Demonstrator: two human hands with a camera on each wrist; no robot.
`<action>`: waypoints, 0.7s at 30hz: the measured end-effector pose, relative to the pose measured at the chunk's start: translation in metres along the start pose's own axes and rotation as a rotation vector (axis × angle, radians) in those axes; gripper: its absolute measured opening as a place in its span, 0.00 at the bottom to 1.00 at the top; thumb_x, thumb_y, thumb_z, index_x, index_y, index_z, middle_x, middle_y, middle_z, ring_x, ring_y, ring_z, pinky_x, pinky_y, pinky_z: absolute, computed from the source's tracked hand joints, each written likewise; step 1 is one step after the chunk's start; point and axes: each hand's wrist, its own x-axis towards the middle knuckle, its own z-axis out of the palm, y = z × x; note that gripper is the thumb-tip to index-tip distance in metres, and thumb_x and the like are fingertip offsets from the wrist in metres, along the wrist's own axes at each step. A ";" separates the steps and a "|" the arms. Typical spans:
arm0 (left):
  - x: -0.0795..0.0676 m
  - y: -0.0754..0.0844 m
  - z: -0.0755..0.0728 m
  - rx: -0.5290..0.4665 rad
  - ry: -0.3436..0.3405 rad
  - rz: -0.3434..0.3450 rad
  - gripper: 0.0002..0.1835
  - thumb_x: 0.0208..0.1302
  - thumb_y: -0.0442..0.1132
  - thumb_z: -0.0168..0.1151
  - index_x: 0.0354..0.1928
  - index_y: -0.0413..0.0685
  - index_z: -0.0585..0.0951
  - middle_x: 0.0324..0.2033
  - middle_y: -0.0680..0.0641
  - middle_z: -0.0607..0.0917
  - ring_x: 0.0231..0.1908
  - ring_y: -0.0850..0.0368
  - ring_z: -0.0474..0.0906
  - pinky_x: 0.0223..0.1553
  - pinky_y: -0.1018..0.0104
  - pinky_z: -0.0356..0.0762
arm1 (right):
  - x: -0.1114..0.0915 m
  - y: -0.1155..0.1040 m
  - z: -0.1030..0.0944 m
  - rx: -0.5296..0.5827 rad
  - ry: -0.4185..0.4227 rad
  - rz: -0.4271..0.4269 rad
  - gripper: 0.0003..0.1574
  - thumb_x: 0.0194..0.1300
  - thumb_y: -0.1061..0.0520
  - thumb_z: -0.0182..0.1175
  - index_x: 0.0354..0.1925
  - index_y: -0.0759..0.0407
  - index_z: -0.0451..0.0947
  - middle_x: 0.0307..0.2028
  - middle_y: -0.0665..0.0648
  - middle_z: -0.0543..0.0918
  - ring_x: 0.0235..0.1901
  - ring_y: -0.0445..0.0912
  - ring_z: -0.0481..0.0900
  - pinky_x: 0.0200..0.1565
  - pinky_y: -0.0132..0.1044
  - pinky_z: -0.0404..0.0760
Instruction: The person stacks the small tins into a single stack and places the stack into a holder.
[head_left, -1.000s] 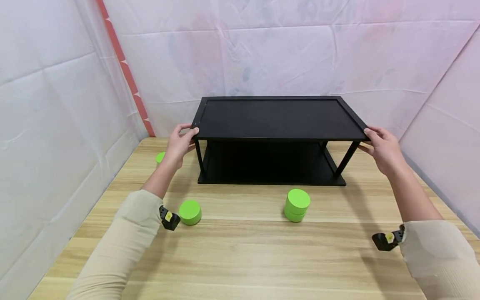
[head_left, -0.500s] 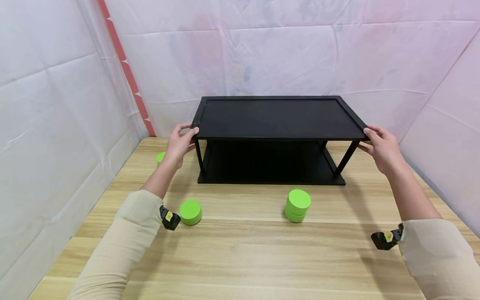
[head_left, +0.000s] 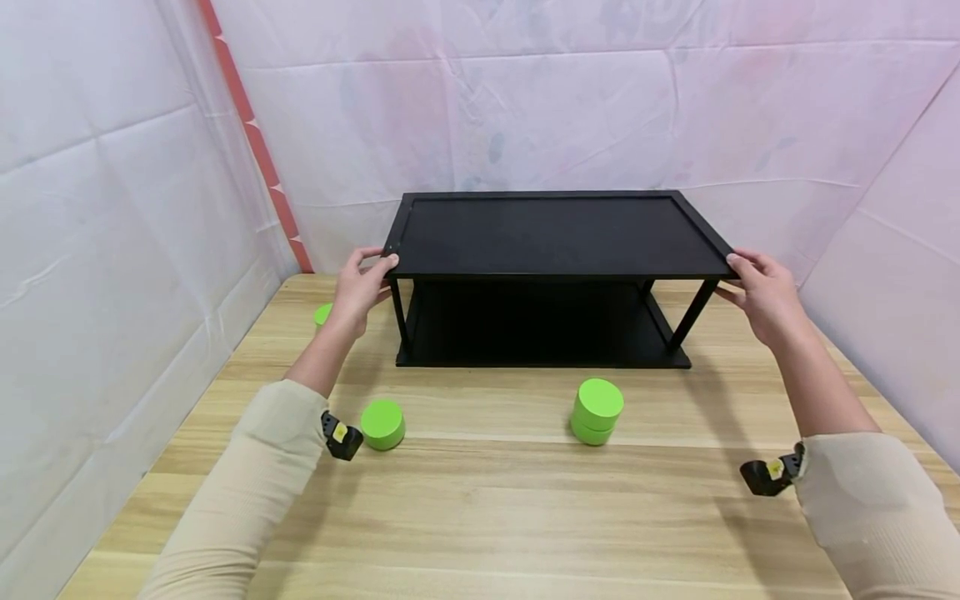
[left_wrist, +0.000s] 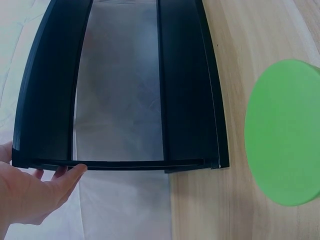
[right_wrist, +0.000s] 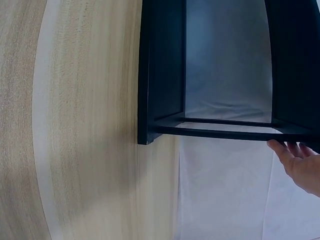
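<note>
left hand [head_left: 357, 287] and right hand [head_left: 767, 298] grip the black, rectangular two-tier rack [head_left: 540, 237] by its top edges; i'd move both evenly, avoiding the stacked green cylinders [head_left: 597, 412].

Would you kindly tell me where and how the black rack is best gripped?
Probably by the side edges of its top tier, one hand from each side: the rack is wide, and the open space beneath that tier leaves room underneath. The left hand and right hand hold it there, near the front.
</note>
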 end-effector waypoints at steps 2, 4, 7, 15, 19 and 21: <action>0.000 0.000 0.000 0.000 0.005 0.000 0.25 0.65 0.43 0.56 0.62 0.46 0.65 0.48 0.43 0.72 0.49 0.46 0.71 0.53 0.56 0.69 | 0.001 0.000 0.000 0.013 0.002 0.004 0.06 0.65 0.65 0.53 0.42 0.62 0.70 0.33 0.54 0.78 0.32 0.41 0.79 0.35 0.33 0.80; 0.000 0.000 0.000 0.000 0.007 0.001 0.25 0.65 0.43 0.56 0.62 0.47 0.65 0.48 0.43 0.72 0.51 0.44 0.70 0.54 0.56 0.69 | 0.003 0.001 0.000 0.009 0.004 0.001 0.06 0.66 0.65 0.53 0.42 0.62 0.70 0.33 0.54 0.78 0.32 0.41 0.79 0.35 0.33 0.80; 0.000 0.000 0.000 -0.004 0.006 0.003 0.25 0.65 0.43 0.56 0.62 0.46 0.65 0.48 0.42 0.72 0.52 0.43 0.69 0.54 0.55 0.69 | 0.004 0.001 0.001 -0.005 0.005 -0.006 0.07 0.65 0.64 0.53 0.43 0.62 0.69 0.33 0.53 0.77 0.32 0.41 0.79 0.36 0.33 0.80; 0.001 0.000 0.000 -0.003 0.014 0.001 0.25 0.65 0.43 0.56 0.62 0.46 0.66 0.48 0.42 0.72 0.49 0.46 0.71 0.53 0.56 0.69 | 0.005 0.000 0.001 -0.051 0.010 -0.004 0.14 0.66 0.63 0.53 0.49 0.64 0.63 0.33 0.51 0.77 0.33 0.39 0.79 0.37 0.32 0.80; 0.002 0.000 0.002 -0.002 0.015 0.003 0.24 0.64 0.43 0.56 0.61 0.47 0.66 0.48 0.42 0.73 0.47 0.49 0.72 0.52 0.56 0.70 | 0.005 -0.001 0.000 -0.062 0.010 0.004 0.18 0.66 0.62 0.52 0.51 0.65 0.60 0.34 0.51 0.77 0.33 0.39 0.79 0.37 0.31 0.79; 0.002 0.000 0.002 -0.002 0.017 0.005 0.24 0.64 0.43 0.56 0.61 0.47 0.67 0.48 0.42 0.73 0.46 0.49 0.72 0.52 0.56 0.70 | 0.005 -0.001 0.000 -0.062 0.010 0.006 0.17 0.66 0.62 0.52 0.51 0.64 0.61 0.34 0.51 0.77 0.33 0.39 0.79 0.38 0.32 0.79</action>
